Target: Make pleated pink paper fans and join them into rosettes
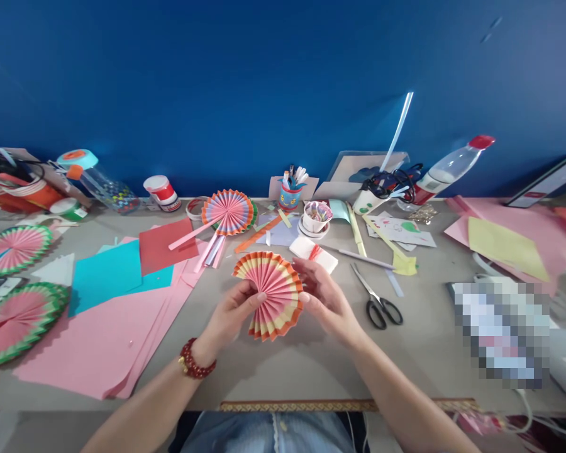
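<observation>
A pleated paper fan [278, 292] in pink, cream and orange is spread into a partial disc above the desk, with a gap at its left side. My left hand [238, 311] is closed on it near the gap, thumb on the pleats by the centre. At the right rim, my right hand [325, 302] pinches the orange edge between thumb and fingers. Some of its fingertips are hidden behind the paper. Beyond the fan lies a white pad [327, 257] with red marks. Black-handled scissors [377, 299] rest to the right of my right hand.
Pink sheets [99, 346], a blue sheet [106, 277] and a red sheet [167, 242] overlap on the left. Finished paper fans [229, 214] stand behind them. A leaning bottle [446, 173], a pen cup [290, 196] and a white bowl [317, 217] line the blue wall.
</observation>
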A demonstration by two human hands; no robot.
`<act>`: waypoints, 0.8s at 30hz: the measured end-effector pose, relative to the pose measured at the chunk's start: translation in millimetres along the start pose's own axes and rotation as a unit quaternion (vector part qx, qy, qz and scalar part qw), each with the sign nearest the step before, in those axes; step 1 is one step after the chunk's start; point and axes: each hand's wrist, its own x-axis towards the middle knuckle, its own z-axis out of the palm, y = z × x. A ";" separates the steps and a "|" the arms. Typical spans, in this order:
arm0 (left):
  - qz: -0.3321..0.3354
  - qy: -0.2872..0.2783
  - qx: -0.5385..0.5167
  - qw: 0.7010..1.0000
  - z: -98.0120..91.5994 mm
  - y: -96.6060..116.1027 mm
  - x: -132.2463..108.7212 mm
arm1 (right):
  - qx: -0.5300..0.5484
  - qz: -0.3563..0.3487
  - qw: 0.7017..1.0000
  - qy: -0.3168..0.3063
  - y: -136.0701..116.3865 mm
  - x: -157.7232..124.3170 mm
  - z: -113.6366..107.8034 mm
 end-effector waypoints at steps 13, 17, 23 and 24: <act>-0.005 -0.045 0.082 0.996 0.8 -5.6 -0.8 | 0.004 0.058 0.998 0.004 7.7 0.4 1.8; -0.020 -0.014 0.020 1.000 2.6 -3.6 -1.9 | 0.026 0.080 0.996 0.008 6.7 1.8 4.7; -0.019 0.012 -0.024 0.999 2.7 1.6 -2.9 | 0.053 0.096 0.993 -0.035 3.8 3.2 5.4; -0.016 0.019 -0.019 1.000 2.7 1.7 -3.2 | 0.050 0.095 0.993 -0.038 3.9 3.3 5.1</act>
